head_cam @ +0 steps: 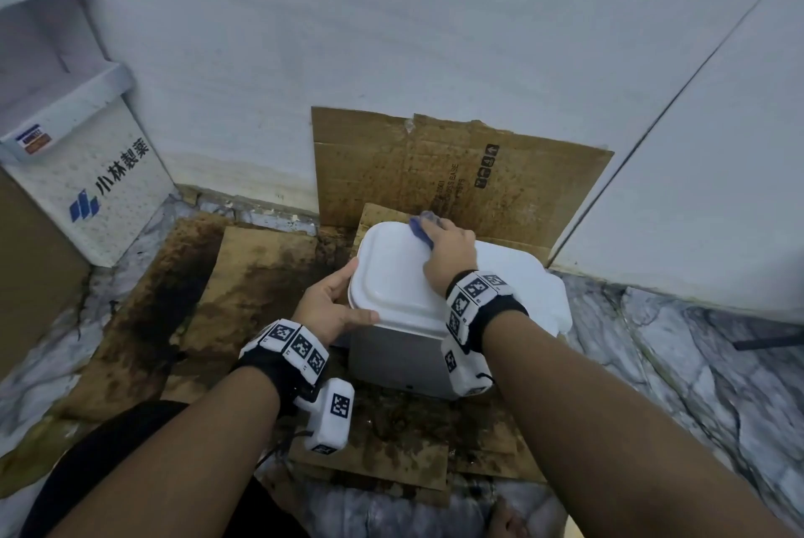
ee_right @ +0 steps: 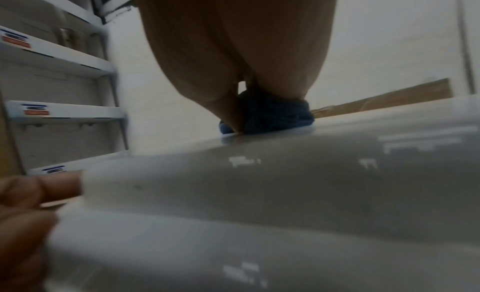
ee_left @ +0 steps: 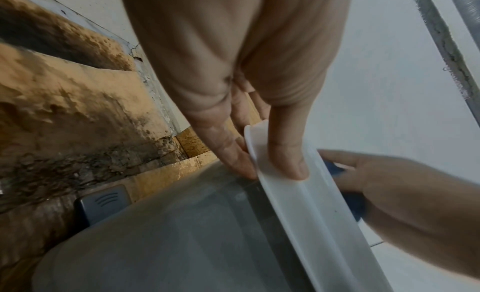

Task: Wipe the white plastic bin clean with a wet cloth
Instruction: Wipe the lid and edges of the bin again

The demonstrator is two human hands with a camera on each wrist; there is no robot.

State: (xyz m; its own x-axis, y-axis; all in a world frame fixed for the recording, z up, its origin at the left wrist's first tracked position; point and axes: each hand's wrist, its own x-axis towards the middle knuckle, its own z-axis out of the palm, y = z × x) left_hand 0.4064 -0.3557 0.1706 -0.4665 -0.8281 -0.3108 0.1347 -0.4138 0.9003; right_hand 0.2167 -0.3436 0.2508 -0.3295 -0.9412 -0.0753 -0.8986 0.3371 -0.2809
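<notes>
The white plastic bin (head_cam: 393,357) stands on stained cardboard, its lid (head_cam: 391,272) closed. My left hand (head_cam: 348,298) grips the lid's near-left corner, thumb on the rim and fingers beneath it; the left wrist view shows that left hand (ee_left: 270,169) pinching the lid rim (ee_left: 298,204). At the lid's far edge, my right hand (head_cam: 439,237) curls over a blue cloth (head_cam: 420,226) and presses it down. The same cloth (ee_right: 275,115) is bunched under the right hand (ee_right: 246,70) on the lid (ee_right: 259,183), and the cloth (ee_left: 355,204) also shows in the left wrist view.
Stained cardboard (head_cam: 243,276) covers the marble floor (head_cam: 696,385), and another sheet (head_cam: 478,172) leans on the wall behind the bin. A white perforated box (head_cam: 100,189) with a blue logo stands at the left. A white wall panel (head_cam: 696,189) closes in the right. A grey pedal (ee_left: 103,202) sits at the bin's base.
</notes>
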